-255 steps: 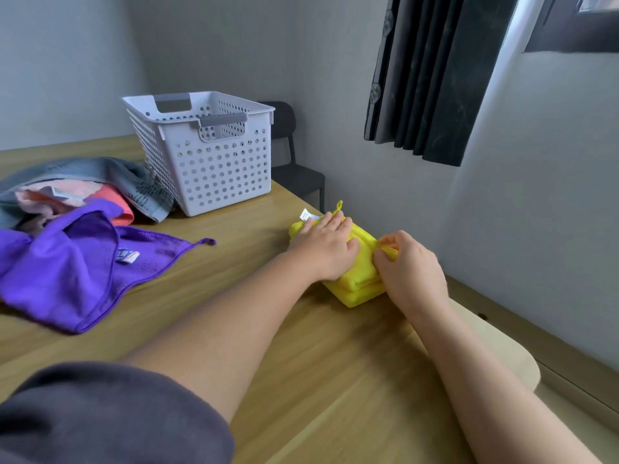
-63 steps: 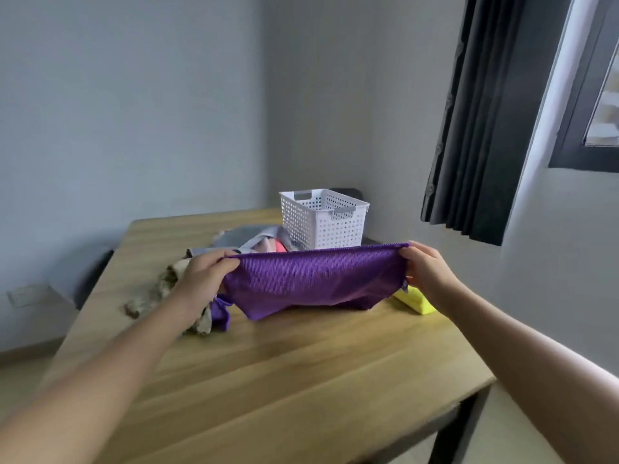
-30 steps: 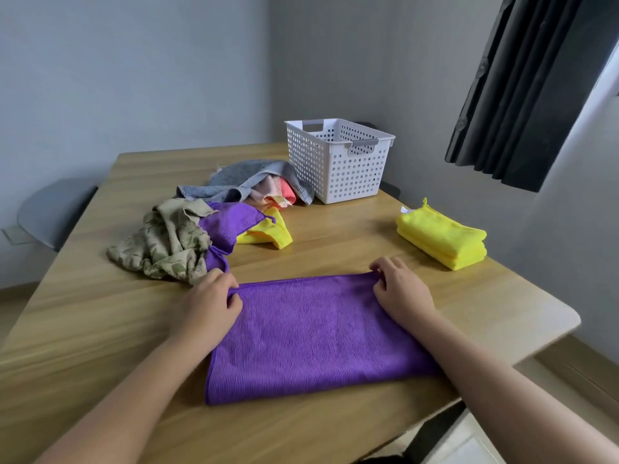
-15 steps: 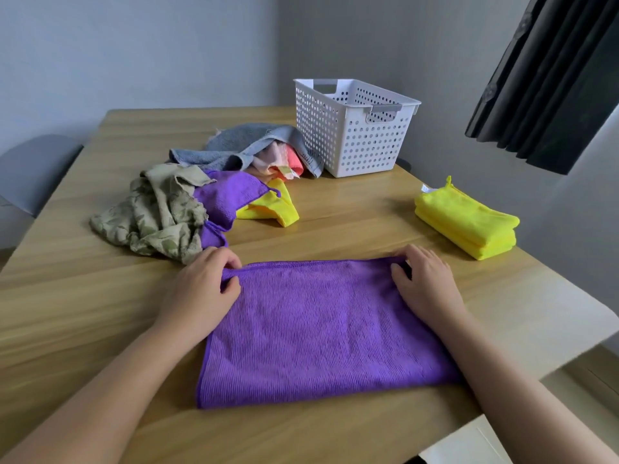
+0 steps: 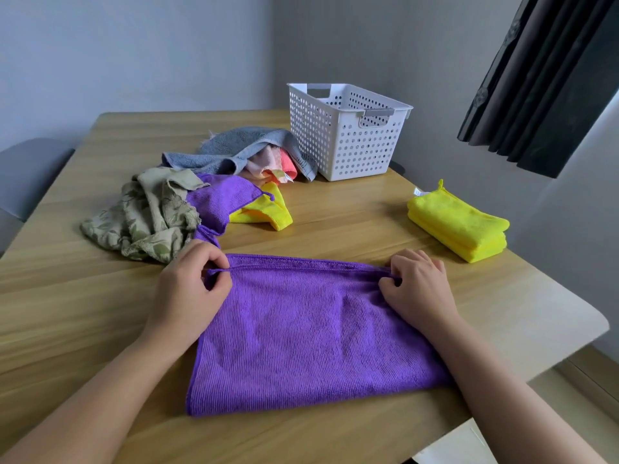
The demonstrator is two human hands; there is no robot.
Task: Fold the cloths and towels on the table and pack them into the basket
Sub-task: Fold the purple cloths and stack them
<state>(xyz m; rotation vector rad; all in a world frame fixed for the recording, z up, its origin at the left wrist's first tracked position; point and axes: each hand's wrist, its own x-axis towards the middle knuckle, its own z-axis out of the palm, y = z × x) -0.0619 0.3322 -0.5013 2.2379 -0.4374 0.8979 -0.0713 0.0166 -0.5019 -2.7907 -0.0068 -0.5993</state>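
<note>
A purple cloth [image 5: 308, 333] lies flat on the wooden table [image 5: 67, 296], folded in half. My left hand [image 5: 191, 289] pinches its far left corner, and my right hand [image 5: 417, 286] pinches its far right corner. The top layer's far edge is lifted a little off the layer below. A folded yellow cloth [image 5: 459, 224] lies to the right. The white perforated basket [image 5: 345, 128] stands at the back. A pile of unfolded cloths sits on the left: a leaf-patterned one [image 5: 144, 216], a second purple one [image 5: 221, 199], a yellow one [image 5: 268, 212], a grey towel [image 5: 241, 149] and pink ones [image 5: 278, 165].
The table's right edge [image 5: 569, 343] runs close to my right forearm, with floor below. A grey chair [image 5: 26, 175] stands at the far left. A dark curtain [image 5: 549, 78] hangs at the upper right, over the wall.
The hands, which lay on the purple cloth's far corners, now pinch the top layer there and lift its edge slightly. The camera has tilted and moved closer.
</note>
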